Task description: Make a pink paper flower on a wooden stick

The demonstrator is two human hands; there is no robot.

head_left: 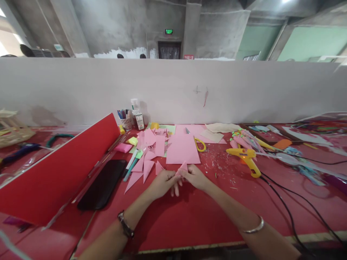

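Between my two hands is a small piece of pink paper (pixel 183 166), folded to a point at its top. My left hand (pixel 165 183) has its thumb and fingers closed on the lower left of the paper. From the other side my right hand (pixel 195 177) pinches it, the fingertips meeting those of the left. Just beyond the hands lies a larger pink sheet (pixel 182 150). Cut pink paper pieces (pixel 149 148), some triangular, are heaped to its left. Yellow-handled scissors (pixel 200 144) rest by the sheet's right edge, their blades partly covered.
A yellow hot glue gun (pixel 248 159) with a black cord lies at right, near wrapped pink cones (pixel 244 140). On the left are a black phone (pixel 104 186), markers (pixel 130 168) and a slanting red board (pixel 67 166). A pen cup (pixel 125 121) stands at the back by the white partition (pixel 168 90).
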